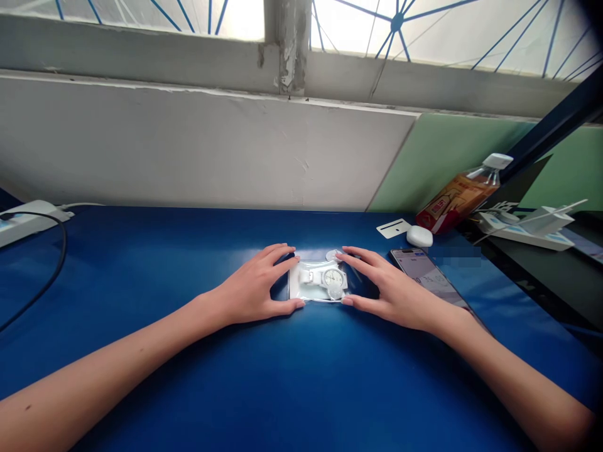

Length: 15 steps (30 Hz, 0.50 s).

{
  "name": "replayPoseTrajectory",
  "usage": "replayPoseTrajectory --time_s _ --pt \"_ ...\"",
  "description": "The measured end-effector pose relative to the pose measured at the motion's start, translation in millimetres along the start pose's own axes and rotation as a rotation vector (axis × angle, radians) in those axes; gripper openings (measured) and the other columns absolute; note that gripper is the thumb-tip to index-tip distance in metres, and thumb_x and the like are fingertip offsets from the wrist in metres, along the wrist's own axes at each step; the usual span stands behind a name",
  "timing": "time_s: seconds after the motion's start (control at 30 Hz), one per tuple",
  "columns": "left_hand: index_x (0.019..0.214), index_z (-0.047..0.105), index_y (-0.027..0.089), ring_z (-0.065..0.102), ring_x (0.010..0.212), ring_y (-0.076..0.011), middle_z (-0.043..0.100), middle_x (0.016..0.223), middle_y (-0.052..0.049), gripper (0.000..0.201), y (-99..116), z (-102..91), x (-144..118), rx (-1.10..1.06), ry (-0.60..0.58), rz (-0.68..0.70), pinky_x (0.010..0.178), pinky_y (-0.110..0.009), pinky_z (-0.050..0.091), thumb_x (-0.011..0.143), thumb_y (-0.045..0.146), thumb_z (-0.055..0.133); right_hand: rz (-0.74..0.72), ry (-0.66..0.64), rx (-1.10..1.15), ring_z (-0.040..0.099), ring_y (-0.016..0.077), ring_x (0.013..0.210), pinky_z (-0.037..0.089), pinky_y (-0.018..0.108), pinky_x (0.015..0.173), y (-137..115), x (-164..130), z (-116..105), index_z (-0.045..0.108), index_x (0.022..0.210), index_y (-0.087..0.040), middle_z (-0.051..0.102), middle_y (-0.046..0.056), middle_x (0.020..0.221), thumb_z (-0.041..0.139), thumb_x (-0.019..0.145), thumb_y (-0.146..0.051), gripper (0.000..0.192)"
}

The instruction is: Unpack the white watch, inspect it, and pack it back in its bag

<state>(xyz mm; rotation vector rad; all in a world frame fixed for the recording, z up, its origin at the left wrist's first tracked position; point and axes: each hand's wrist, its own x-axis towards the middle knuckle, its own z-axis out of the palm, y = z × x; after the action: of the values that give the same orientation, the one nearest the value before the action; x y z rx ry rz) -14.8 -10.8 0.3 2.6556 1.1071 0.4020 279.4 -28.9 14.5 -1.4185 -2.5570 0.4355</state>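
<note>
A white wristwatch with a round dial lies inside a clear plastic packet at the middle of the blue desk. A clear round disc overlaps the lower part of the dial, and another small round piece shows at the packet's upper edge. My left hand holds the packet's left end, thumb at the lower corner and fingertips at the upper one. At the right end, my right hand holds it likewise, its index finger by the upper round piece. The packet appears to rest on the desk.
Right of my right hand lie a phone, a white earbud case and a white card. Behind them leans a drink bottle. Power strips stand at the far right and far left, with a black cable.
</note>
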Motion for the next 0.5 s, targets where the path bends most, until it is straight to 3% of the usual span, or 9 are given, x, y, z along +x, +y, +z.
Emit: replayPoseTrajectory --time_s 0.23,0.33,0.5 --pt "0.140 0.046 0.016 0.032 0.139 -0.0348 0.043 0.146 -0.014 0.080 -1.1 0.4 -0.4 0.006 0.001 0.030 0.111 -0.049 0.035 0.079 0.064 0.061 -0.039 -0.042 -0.042 0.030 0.0331 0.140 0.036 0.052 0.109 1.4 -1.2 -1.2 0.030 0.149 -0.031 0.031 0.008 0.156 0.051 0.085 -0.062 0.074" --pt "0.138 0.048 0.017 0.033 0.138 -0.0335 0.045 0.145 -0.013 0.070 -0.6 -0.5 -0.5 0.014 -0.005 0.037 0.110 -0.049 0.035 0.084 0.060 0.057 -0.081 -0.040 -0.060 0.030 0.0359 0.140 0.037 0.055 0.107 1.5 -1.1 -1.4 0.030 0.149 -0.030 0.032 0.009 0.155 0.057 0.082 -0.063 0.080" --pt "0.136 0.051 0.020 0.036 0.137 -0.0329 0.049 0.142 -0.012 0.056 -0.7 -1.8 0.0 -0.006 0.003 0.065 0.108 -0.050 0.037 0.091 0.054 0.050 -0.191 0.111 -0.022 0.047 0.0297 0.129 0.045 0.049 0.102 -1.2 1.7 -1.7 0.049 0.138 -0.030 0.050 0.009 0.141 0.051 0.093 -0.039 0.046"
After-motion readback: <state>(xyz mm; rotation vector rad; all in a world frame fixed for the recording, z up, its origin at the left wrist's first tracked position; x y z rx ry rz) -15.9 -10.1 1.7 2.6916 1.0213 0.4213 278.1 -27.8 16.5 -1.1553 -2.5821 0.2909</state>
